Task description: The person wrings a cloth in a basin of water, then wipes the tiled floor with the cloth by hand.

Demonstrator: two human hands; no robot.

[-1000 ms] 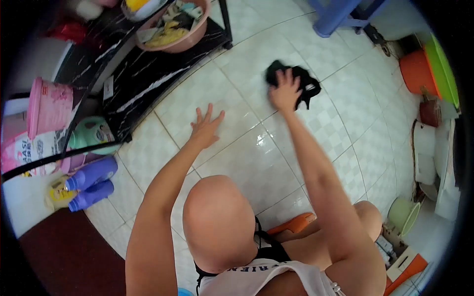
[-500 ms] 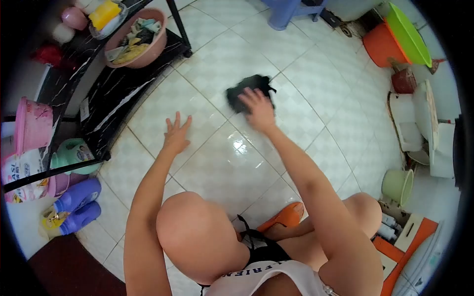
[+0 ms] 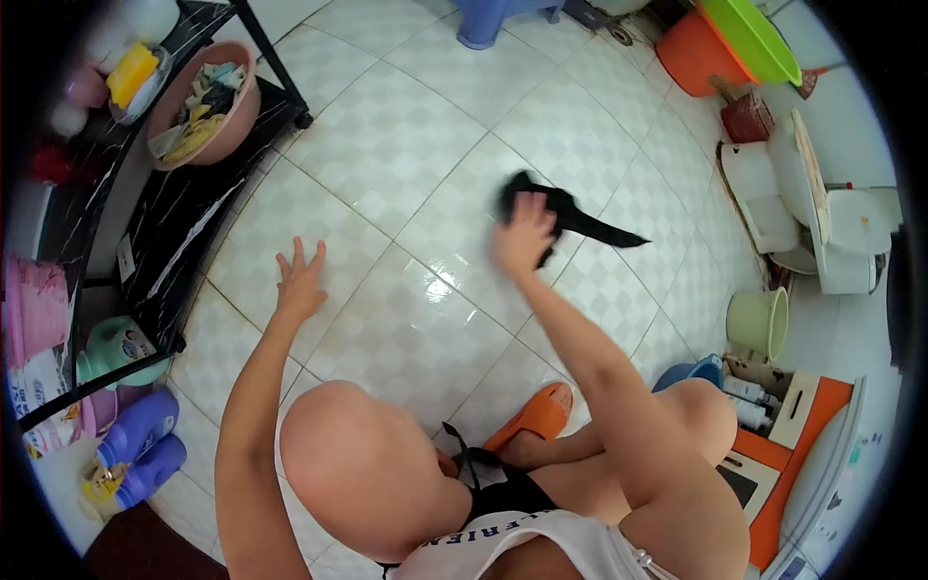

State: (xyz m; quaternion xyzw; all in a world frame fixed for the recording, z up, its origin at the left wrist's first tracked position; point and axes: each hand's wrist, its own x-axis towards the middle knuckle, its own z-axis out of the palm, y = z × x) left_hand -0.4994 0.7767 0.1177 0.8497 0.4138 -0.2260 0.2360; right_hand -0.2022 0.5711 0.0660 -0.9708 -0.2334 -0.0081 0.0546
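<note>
One black cloth (image 3: 556, 213) lies on the tiled floor (image 3: 387, 164), partly under the right hand (image 3: 525, 232), its tapered end reaching out beyond the fingers to the right. That hand presses down, fingers slightly parted; the left hand (image 3: 302, 282) is spread.

- Black shelf (image 3: 179, 232), left side, marble-look boards.
- Pink basin (image 3: 238, 130) on its lower board, rags (image 3: 206, 104) piled inside.
- Yellow block (image 3: 131, 73) in a dish, upper board.
- Pink tub (image 3: 41, 307), far left, cut by dark frame edge.
- Green jug (image 3: 123, 346), partly behind shelf bar.
- Two purple bottles (image 3: 142, 425), side by side near shelf foot.
- Blue stool (image 3: 480, 24), top edge, only part in view.
- Orange tub (image 3: 698, 53) against lime basin (image 3: 749, 37), upper right.
- Dark red pot (image 3: 747, 119) near them.
- Pale green bucket (image 3: 752, 324), right side.
- Blue basin (image 3: 684, 372), partly hidden.
</note>
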